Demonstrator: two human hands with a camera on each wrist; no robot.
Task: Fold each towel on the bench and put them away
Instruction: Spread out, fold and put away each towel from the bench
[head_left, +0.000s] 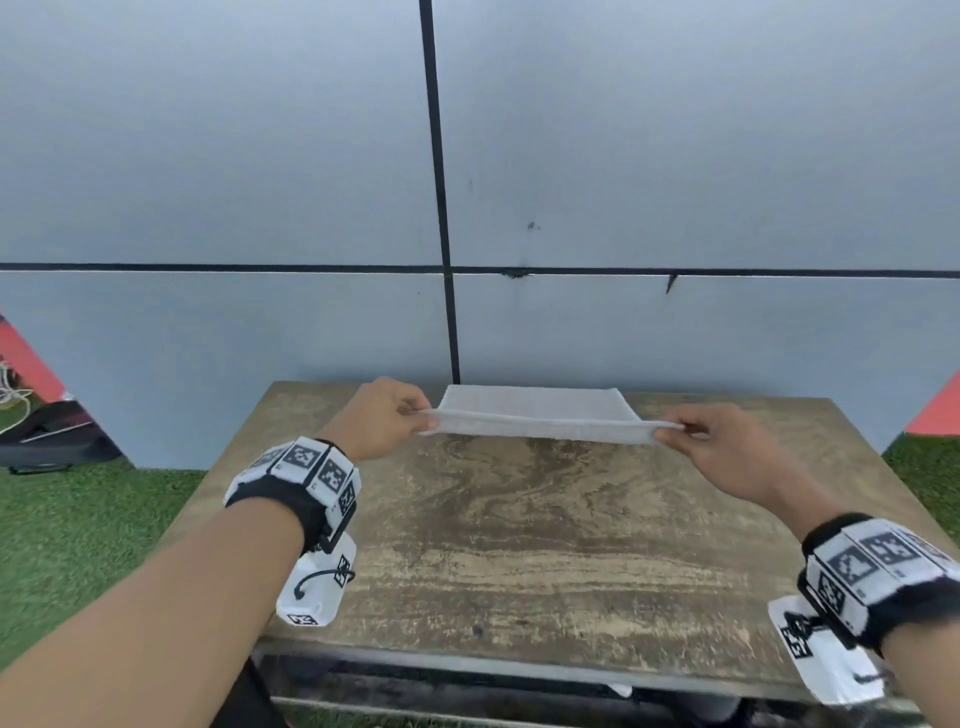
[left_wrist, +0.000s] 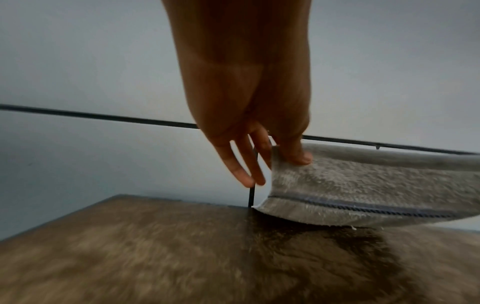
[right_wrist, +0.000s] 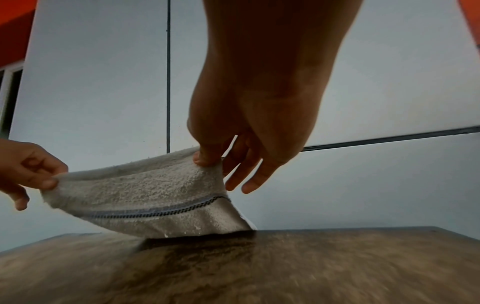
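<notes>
"Where is the towel (head_left: 540, 415) now?"

"At the far side of the desk (head_left: 519, 545), by the wall. Its far part lies on the wood. Its near edge is lifted up."

"Who lifts it?"

"Both hands. The left hand (head_left: 382, 415) pinches the left corner. The right hand (head_left: 722, 441) pinches the right corner. The thumb and first fingers (right_wrist: 205, 158) squeeze the cloth, and the other fingers hang loose."

"Which way does it lie?"

"Its long side runs left to right, from one hand to the other. Each hand is at its own end, so I think the near edge must go forward, over the far part."
</notes>
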